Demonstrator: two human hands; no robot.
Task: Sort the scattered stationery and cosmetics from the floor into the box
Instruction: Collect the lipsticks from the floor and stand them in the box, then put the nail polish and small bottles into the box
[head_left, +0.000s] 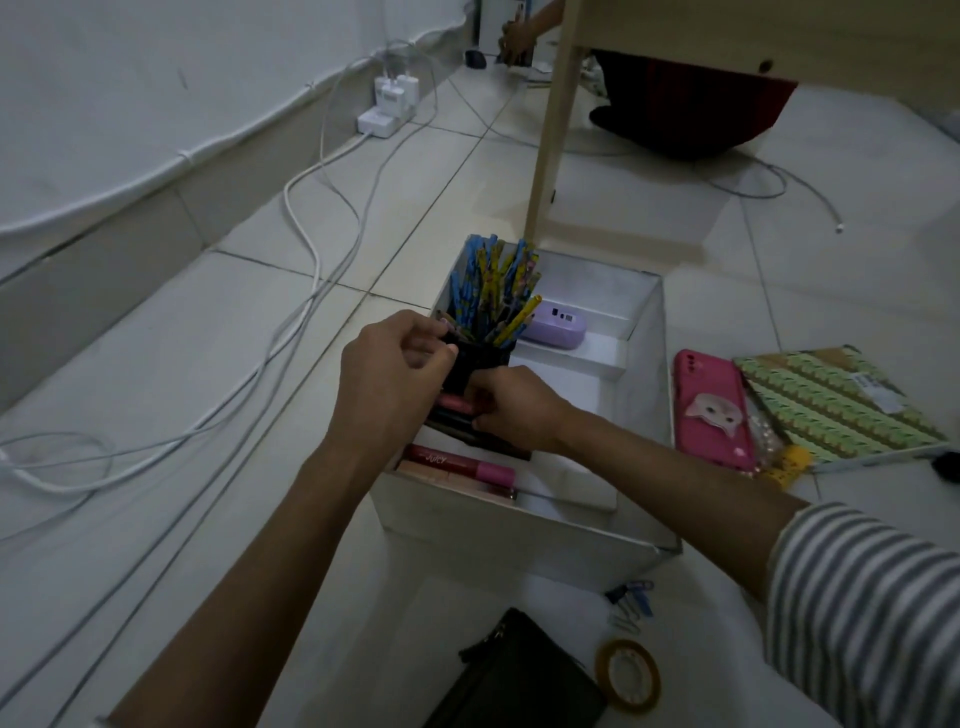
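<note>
Box (644, 374) sat on the tiled floor (171, 364) mid-frame, open top, white dividers inside. Back-left corner: black cup (480, 361) packed with blue and yellow pens (493, 291), standing upright. Left hand (400, 374) was at the cup's near rim, thumb and fingers curled and pinching it. Right hand (511, 410) was just below the cup, fingers curled onto the dark tubes (452, 418) lying in the left compartment; a pink tube (453, 401) lay right above them, touching the fingertips. Whether the grip took in the pink one too, couldn't tell. Front-left compartment held a red and pink gloss (457, 462) lying flat, a paler one beside it. Purple case (556, 325) lay on the raised shelf at the back, just right of the cup. Outside the box, on the floor: pink phone (714, 410) just right of it, green patterned notebook (836, 405) further right, clips (631, 603) and tape roll (626, 675) in front, black pouch (519, 675) left of the tape. Striped sleeve (857, 597) on the right arm. White cables (311, 260) ran left along the wall to a power strip (384, 109). Wooden leg (550, 130) stood behind the box; another person (691, 114) in dark clothes sat beyond it.
</note>
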